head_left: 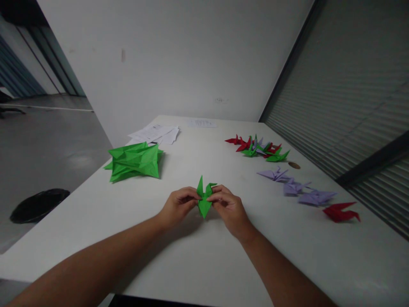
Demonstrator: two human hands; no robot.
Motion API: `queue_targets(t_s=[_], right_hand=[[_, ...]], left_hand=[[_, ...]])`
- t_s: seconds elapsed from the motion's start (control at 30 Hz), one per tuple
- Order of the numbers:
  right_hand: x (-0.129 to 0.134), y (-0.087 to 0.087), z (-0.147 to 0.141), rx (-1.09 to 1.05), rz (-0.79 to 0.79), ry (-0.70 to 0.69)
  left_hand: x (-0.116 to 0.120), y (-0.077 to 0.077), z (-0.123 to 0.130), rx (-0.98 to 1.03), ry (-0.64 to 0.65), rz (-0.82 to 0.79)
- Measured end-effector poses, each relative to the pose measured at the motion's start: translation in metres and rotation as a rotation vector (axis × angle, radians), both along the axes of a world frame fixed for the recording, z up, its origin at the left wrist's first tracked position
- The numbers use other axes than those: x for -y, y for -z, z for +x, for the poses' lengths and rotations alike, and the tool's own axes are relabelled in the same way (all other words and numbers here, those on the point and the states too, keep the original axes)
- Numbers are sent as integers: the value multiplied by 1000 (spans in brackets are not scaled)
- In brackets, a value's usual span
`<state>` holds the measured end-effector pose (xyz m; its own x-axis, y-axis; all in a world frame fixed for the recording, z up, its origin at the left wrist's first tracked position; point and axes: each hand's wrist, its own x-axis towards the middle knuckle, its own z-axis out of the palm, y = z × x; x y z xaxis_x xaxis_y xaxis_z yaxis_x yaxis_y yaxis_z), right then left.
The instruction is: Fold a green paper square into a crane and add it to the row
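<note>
Between my two hands is a green paper crane (204,205), held just above the white table in the middle of the view. It has one straight upright point on the left and a bent head on the right, with a folded wing pointing down towards me. My left hand (180,205) pinches its left side between thumb and fingers. On the other side, my right hand (230,207) grips it the same way, its fingertips close to the bent head. The fingers cover part of the crane's middle.
A stack of creased green papers (136,162) lies at the left edge. Finished cranes in red, green and purple (252,147) cluster at the back right. Purple cranes (295,187) and a red crane (341,212) line the right side. Printed sheets (155,134) lie farther back. A black bin (40,205) stands left.
</note>
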<state>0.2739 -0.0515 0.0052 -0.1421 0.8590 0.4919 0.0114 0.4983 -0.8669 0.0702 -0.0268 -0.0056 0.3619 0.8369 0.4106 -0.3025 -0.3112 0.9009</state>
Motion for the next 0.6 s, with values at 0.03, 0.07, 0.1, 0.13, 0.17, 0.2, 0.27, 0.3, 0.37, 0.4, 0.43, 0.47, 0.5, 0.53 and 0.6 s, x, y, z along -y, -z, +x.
queue_targets(t_s=[0.03,0.07,0.1,0.13,0.17,0.2,0.27,0.3,0.37,0.4,0.43,0.47,0.5,0.53,0.6], right_hand=[[0,-1,0,2,-5,-1],[1,-1,0,4,-8,1],[1,-2,0,6,-8,4],[1,-2,0,9,-7,7],[1,-1,0,16,-5,12],[1,-1,1,27,-3,20],[1,-1,2,53,4,35],[1,-1,2,65,6,38],[1,-1,2,79,14,35],[2,0,2,82,15,29],[2,0,2,81,12,21],[2,0,1,70,0,16],[2,1,-1,48,-23,12],[2,2,-2,17,-56,13],[2,6,-5,-54,-135,31]], left_hand=[[0,1,0,9,-2,-11],[0,2,0,16,-3,-26],[-1,3,0,23,-4,-45],[-1,4,0,27,-7,-66],[-1,4,0,32,-11,-87],[0,4,0,37,-15,-105],[0,4,1,38,-18,-126],[0,3,1,37,-17,-136],[0,1,2,27,-12,-154],[0,0,3,15,-14,-164],[0,0,4,4,-19,-172],[0,0,4,-8,-29,-178],[0,1,5,-16,-44,-182],[0,1,5,-16,-58,-183],[0,3,6,23,-75,-187]])
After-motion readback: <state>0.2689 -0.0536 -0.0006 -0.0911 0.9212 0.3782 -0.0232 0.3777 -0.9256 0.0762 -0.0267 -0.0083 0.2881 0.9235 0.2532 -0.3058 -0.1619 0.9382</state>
